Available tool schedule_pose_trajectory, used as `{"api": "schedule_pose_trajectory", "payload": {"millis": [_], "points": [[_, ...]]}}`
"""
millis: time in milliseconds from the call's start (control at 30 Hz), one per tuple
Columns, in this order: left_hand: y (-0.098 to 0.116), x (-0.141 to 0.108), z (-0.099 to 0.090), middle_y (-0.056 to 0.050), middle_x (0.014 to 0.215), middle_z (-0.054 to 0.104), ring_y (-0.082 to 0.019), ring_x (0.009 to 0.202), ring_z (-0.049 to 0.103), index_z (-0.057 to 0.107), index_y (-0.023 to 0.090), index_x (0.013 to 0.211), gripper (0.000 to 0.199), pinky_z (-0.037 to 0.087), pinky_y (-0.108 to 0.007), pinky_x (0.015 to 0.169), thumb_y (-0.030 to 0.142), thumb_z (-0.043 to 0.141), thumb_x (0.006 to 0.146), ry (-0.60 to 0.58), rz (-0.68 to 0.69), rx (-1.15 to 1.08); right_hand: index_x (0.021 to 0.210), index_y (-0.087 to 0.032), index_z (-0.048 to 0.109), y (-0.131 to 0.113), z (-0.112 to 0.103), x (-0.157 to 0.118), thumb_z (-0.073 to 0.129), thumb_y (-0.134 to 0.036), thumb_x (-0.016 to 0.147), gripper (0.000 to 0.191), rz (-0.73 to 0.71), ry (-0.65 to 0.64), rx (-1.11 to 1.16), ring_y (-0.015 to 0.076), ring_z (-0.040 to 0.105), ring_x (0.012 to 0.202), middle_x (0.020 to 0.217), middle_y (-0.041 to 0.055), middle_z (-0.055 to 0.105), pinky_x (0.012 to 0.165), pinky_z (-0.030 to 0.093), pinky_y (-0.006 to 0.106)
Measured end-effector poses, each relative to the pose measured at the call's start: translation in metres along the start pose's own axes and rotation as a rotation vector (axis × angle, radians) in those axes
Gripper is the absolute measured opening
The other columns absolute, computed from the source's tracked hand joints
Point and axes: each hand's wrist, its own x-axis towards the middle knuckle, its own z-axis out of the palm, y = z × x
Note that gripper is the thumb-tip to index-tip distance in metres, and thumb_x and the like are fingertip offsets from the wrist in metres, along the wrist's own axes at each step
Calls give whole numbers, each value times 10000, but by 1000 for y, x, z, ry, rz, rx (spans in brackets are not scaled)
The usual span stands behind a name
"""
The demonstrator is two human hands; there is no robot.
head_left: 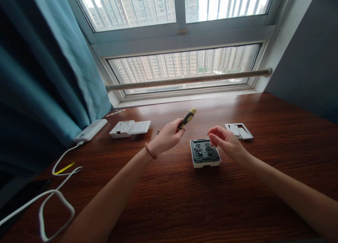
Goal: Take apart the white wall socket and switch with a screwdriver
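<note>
My left hand (pixel 169 135) is closed around a screwdriver (pixel 187 118). Its black-and-yellow handle sticks up to the right, and its shaft is hidden. To the right stands a square wall switch (pixel 205 153) with a white base and a dark inner frame, its face uncovered. My right hand (pixel 224 141) hovers over its upper right corner, thumb and index finger pinched together. Whatever is between those fingertips is too small to tell. A small shiny screw (pixel 212 147) shows just below them. Behind the right hand lies a white switch cover with loose rocker plates (pixel 239 130).
A white socket box with its faceplate (pixel 130 128) lies at the left, with small screws (pixel 158 132) beside it. A white power bank (pixel 90 130) sits by the blue curtain (pixel 87 77). Its white cable (pixel 62 197) loops over the wooden table (pixel 163 204). A window is behind.
</note>
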Motion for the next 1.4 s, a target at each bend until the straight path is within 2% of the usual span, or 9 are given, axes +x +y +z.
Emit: {"api": "schedule_pose_trajectory", "payload": {"millis": [100, 200, 300, 467, 600, 767, 933, 1067, 1400], "points": [[38, -16, 19, -72, 956, 575, -176, 859, 540, 501, 177, 1158, 342, 453, -301, 800, 156, 398, 833, -32, 204, -192, 908, -194, 491, -5, 9, -5, 594, -464, 758, 326, -10, -60, 225, 106, 500, 517, 624, -38, 509, 466, 397, 226], [56, -26, 30, -87, 1029, 542, -180, 918, 533, 340, 205, 1328, 504, 455, -298, 862, 127, 395, 833, -121, 277, -272, 818, -195, 495, -6, 16, -9, 603, -451, 762, 284, -13, 38, 301, 102, 469, 495, 599, -40, 495, 458, 384, 229], [52, -25, 33, -98, 1135, 533, -199, 1039, 513, 310, 216, 1345, 500, 427, -329, 934, 174, 411, 857, -127, 305, -282, 748, -187, 502, -4, 12, -7, 621, -405, 768, 248, -26, 195, 358, 89, 448, 498, 623, -30, 502, 463, 375, 226], [24, -12, 43, -111, 1233, 525, -220, 1177, 447, 455, 181, 1223, 401, 355, -406, 1018, 304, 495, 844, 21, 287, -227, 694, -182, 495, -3, -21, 14, 666, -361, 736, 251, -83, 436, 350, 67, 420, 447, 605, -34, 493, 408, 336, 213], [12, -13, 66, -107, 1241, 529, -253, 1230, 389, 551, 193, 1114, 372, 295, -450, 1049, 349, 582, 778, -23, 369, -163, 764, -186, 504, -1, -51, 27, 678, -303, 724, 214, -155, 391, 224, 72, 447, 462, 660, -30, 504, 395, 345, 212], [12, -22, 87, -106, 1250, 520, -229, 1176, 450, 543, 205, 1123, 355, 327, -410, 1031, 310, 573, 786, 25, 295, -239, 823, -188, 500, -1, -61, 25, 638, -333, 752, 212, -196, 328, 61, 77, 453, 459, 684, -20, 509, 371, 338, 213], [11, -23, 89, -97, 1258, 505, -222, 1197, 425, 548, 209, 1113, 354, 311, -395, 1048, 328, 577, 781, 35, 266, -257, 850, -191, 495, -1, -57, 23, 635, -351, 748, 235, -192, 331, -28, 82, 465, 456, 690, -20, 516, 379, 372, 224], [8, -24, 91, -130, 1280, 462, -253, 1239, 364, 501, 179, 1168, 503, 288, -421, 1060, 402, 620, 734, 95, 173, -237, 847, -193, 490, -1, -57, 23, 634, -345, 748, 231, -197, 334, -64, 86, 471, 461, 697, -18, 520, 388, 384, 230], [9, -25, 92, -127, 1180, 503, -238, 1125, 437, 474, 150, 1164, 566, 353, -384, 1001, 454, 626, 712, 87, 114, -249, 871, -200, 481, -4, -54, 19, 613, -317, 773, 202, -217, 289, -140, 86, 460, 478, 721, -11, 522, 416, 400, 233]]}}
